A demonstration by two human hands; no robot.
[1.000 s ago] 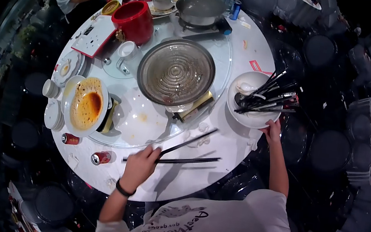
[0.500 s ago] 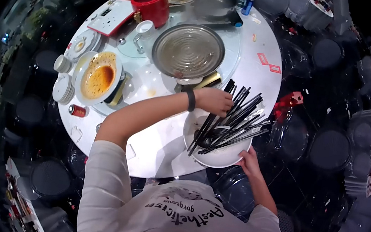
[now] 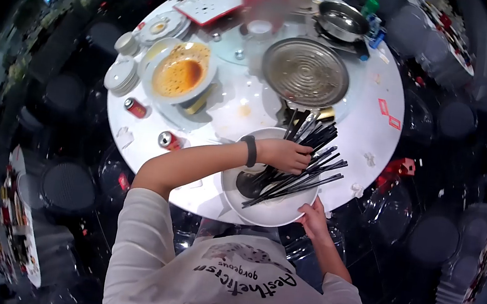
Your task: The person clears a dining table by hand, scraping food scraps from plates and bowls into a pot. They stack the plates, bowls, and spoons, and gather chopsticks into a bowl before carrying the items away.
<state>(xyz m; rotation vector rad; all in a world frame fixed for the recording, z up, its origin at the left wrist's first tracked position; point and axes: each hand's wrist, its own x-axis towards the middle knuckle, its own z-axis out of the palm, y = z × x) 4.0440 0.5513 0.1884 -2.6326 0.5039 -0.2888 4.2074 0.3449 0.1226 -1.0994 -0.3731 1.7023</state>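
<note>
A large white bowl (image 3: 275, 215) is at the table's near edge, filled with black chopsticks (image 3: 320, 136) that stick out past its right rim. My left hand (image 3: 284, 155), with a dark band at the wrist, is over the bowl, its fingers closed around a bundle of the chopsticks. At the bowl's lower right, my right hand (image 3: 314, 220) grips the rim. A dark rounded piece (image 3: 248, 184), like a spoon bowl, lies inside under the chopsticks. Part of the bowl is hidden behind my left hand and forearm.
The round white table (image 3: 231, 202) carries a sauce-stained bowl (image 3: 170, 79), stacked small plates (image 3: 122, 76), red cans (image 3: 134, 107) (image 3: 169, 140), a ridged round pan (image 3: 306, 74) and a steel pot (image 3: 341, 21). Stools (image 3: 68, 184) stand around on the dark floor.
My view has shifted, so the table sits further right. My left hand has moved down across the bowl and its fingers now wrap the chopsticks. My right hand still holds the rim.
</note>
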